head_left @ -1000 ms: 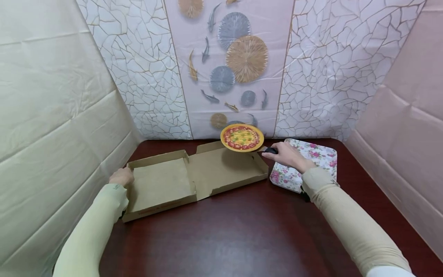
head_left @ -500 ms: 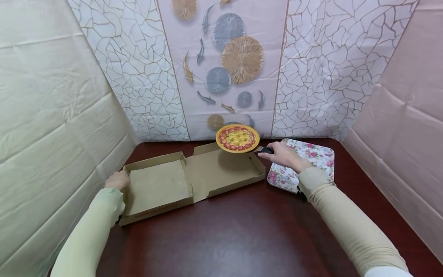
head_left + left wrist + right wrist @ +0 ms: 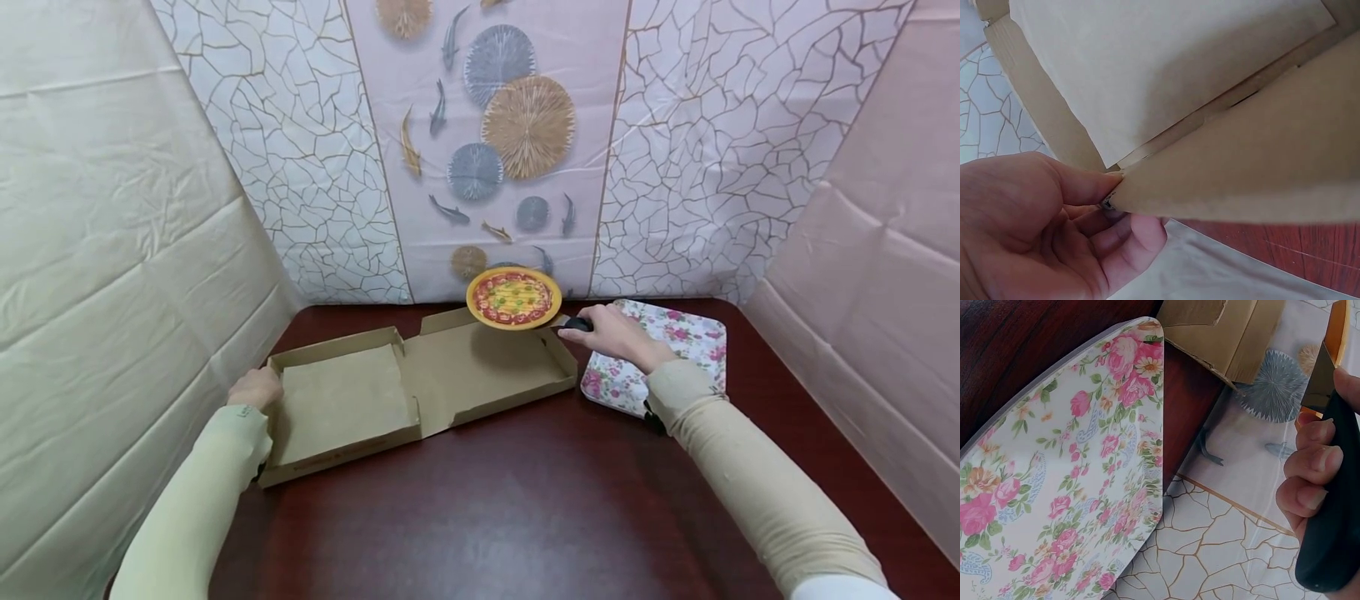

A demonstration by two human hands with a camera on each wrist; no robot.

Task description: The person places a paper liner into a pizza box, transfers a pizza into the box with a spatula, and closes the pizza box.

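Observation:
An open cardboard pizza box [image 3: 480, 377] lies flat on the table, with a sheet of paper [image 3: 345, 398] in its left half. My left hand [image 3: 256, 388] pinches the box's left side wall between thumb and fingers, as the left wrist view shows close up. My right hand [image 3: 618, 335] grips the black handle [image 3: 1335, 506] of a metal server [image 3: 1319, 381]. On the server rests a round pizza [image 3: 514, 298] with a yellow rim, held above the back of the box's right half. The server's blade is mostly hidden under the pizza.
A flower-patterned tray [image 3: 611, 379] lies to the right of the box, partly under my right forearm. The dark red table [image 3: 487, 508] stretches in front. A patterned cloth wall [image 3: 322, 200] stands close behind the box.
The pizza, box and hands sit slightly further left in view than a second ago, along with the whole background. Both hands keep their holds, and the pizza stays raised.

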